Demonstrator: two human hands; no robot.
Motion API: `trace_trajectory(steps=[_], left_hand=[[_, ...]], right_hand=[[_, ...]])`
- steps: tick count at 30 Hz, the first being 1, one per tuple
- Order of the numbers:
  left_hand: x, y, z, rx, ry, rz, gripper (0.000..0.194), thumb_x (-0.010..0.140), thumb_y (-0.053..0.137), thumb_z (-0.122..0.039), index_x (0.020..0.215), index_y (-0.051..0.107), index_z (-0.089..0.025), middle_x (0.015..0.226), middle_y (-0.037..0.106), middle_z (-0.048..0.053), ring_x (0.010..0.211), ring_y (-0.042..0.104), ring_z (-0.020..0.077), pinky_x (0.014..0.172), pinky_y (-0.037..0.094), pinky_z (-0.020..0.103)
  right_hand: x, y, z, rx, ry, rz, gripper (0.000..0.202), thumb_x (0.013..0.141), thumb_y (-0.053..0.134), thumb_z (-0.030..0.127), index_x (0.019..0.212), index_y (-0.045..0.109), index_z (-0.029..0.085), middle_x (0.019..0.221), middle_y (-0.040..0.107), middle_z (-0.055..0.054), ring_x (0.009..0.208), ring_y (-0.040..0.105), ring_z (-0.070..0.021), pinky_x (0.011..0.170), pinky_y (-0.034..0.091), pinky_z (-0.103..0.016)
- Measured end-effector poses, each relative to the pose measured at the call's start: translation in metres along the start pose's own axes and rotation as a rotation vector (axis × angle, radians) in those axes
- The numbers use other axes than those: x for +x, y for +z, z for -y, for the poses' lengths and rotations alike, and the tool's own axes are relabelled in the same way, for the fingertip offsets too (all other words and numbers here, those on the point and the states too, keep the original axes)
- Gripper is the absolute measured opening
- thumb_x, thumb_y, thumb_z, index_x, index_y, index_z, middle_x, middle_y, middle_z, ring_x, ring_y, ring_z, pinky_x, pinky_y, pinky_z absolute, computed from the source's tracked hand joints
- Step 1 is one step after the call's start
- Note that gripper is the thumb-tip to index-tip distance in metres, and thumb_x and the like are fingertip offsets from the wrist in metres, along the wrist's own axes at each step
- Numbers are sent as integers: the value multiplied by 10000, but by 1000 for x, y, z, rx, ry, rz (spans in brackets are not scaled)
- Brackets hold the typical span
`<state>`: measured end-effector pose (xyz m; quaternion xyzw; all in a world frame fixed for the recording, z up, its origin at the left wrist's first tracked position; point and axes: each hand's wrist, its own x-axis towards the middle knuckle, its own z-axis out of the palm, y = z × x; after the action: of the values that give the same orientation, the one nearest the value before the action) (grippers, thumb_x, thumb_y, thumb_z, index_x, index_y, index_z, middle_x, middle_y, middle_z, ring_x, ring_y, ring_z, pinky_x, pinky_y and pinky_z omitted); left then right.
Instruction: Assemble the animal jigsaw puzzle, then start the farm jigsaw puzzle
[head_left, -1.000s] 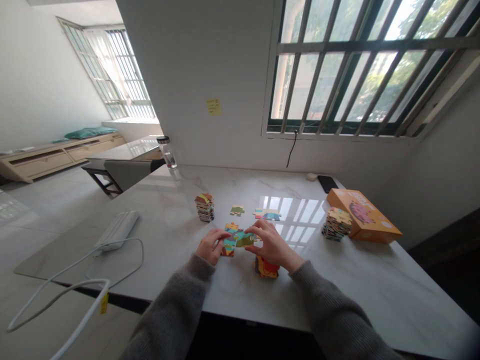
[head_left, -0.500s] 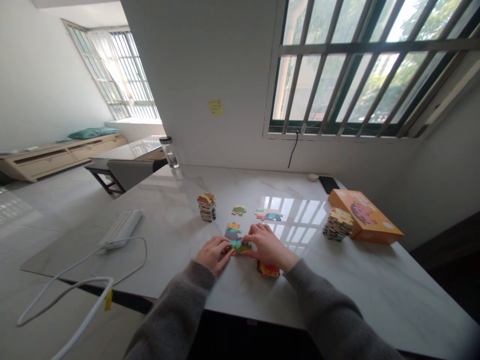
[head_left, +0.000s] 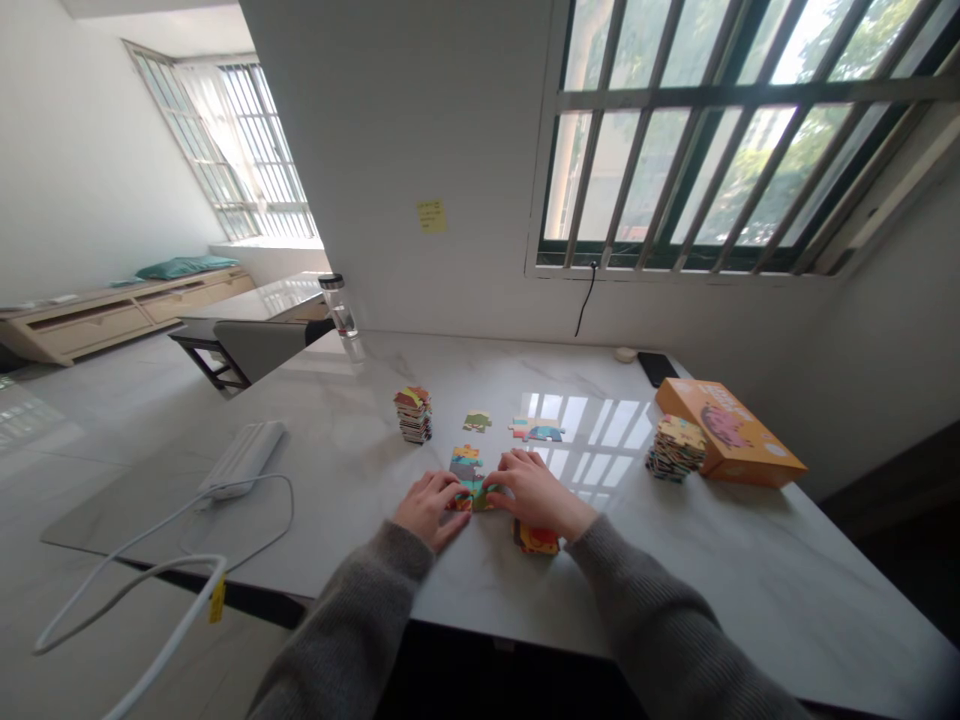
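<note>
Several joined jigsaw puzzle pieces (head_left: 466,464) lie flat on the table in front of me, with orange, grey and teal print. My left hand (head_left: 430,505) is at their lower left, thumb and forefinger closed in on the near piece. From the right, my right hand (head_left: 537,492) grips a green puzzle piece (head_left: 486,498) against the joined ones; its fingers partly cover it. Beneath that wrist sits a small pile of orange puzzle pieces (head_left: 537,538). Farther back lie a loose green piece (head_left: 477,420) and a joined strip of pieces (head_left: 537,429).
Stacks of puzzle pieces stand at left (head_left: 414,415) and right (head_left: 676,448), the latter beside an orange box (head_left: 731,432). A black phone (head_left: 658,369) lies at the back. On the left are a white power strip (head_left: 244,458) with its cable and a bottle (head_left: 339,305).
The green piece under my right hand now lies flatter and closer against the joined pieces. My left thumb has shifted slightly away from the forefinger. Everything else stays put.
</note>
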<state>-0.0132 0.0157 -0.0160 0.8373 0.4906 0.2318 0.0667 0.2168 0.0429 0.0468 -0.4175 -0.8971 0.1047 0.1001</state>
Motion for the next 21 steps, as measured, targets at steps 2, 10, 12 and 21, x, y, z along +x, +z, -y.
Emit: trace_trajectory(steps=[2,10,12,21], left_hand=[[0,-1,-1,0,-6,7,281,844,659,-306,1110,676,-220,1115,635,80,1070,562,280,953,495,440],[0,-2,-4,18,0,18,263,855,637,-303,1095,676,-203,1113,629,88,1053,559,285,927,499,449],[-1,-2,-4,22,23,-2,264,862,622,-295,1102,673,-199,1130,630,93,1063,560,287,924,498,452],[-4,2,-5,-26,218,16,334,912,564,-289,1235,649,-286,1327,603,49,1210,518,265,1051,440,443]], right_hand=[[-1,-1,0,7,4,7,221,941,625,366,1115,741,294,1006,616,-74,1031,518,-245,961,353,-395],[-1,3,-5,82,-43,-12,185,946,604,317,1047,754,281,1035,640,-74,1026,535,-242,967,348,-414],[1,3,-18,110,-35,-65,222,970,546,266,1073,743,268,1060,655,-77,1040,544,-240,970,354,-416],[2,22,-85,122,26,-101,298,884,663,263,1181,690,272,1314,595,-78,1181,509,-283,1027,375,-451]])
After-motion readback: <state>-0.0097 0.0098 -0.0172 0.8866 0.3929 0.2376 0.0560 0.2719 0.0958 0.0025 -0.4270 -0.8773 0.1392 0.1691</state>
